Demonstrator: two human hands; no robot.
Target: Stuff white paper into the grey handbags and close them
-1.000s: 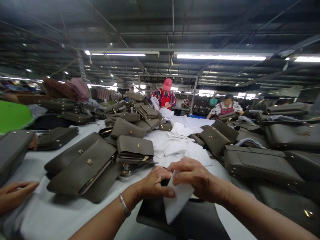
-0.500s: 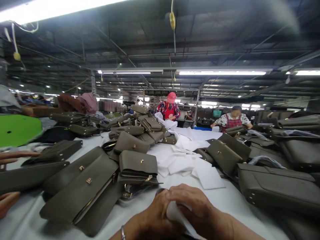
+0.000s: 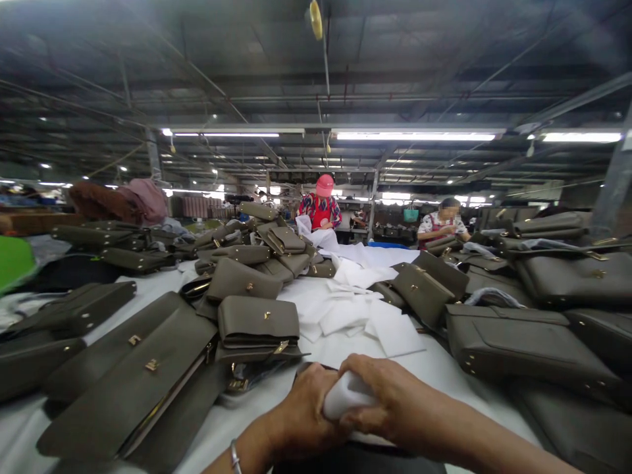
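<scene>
Low in the middle of the view, my left hand (image 3: 303,411) and my right hand (image 3: 385,401) are both closed around a folded white sheet (image 3: 343,398), pressed together over it. A dark bag (image 3: 360,461) lies partly hidden under my wrists at the bottom edge. Just beyond my hands lies a small olive-grey purse (image 3: 259,326) with a gold clasp. Loose white sheets (image 3: 355,313) are spread on the white table (image 3: 247,415) behind it.
Olive-grey handbags are heaped left (image 3: 133,375), centre-back (image 3: 266,247) and right (image 3: 523,342). Two people work at the far end, one in a pink cap (image 3: 323,207), another in a red checked apron (image 3: 442,220). A green surface (image 3: 12,260) shows at far left.
My hands have drawn nearer and bunched the white sheet into a tight fold. Another person's hand at the left has gone out of view. The camera has tilted and shifted.
</scene>
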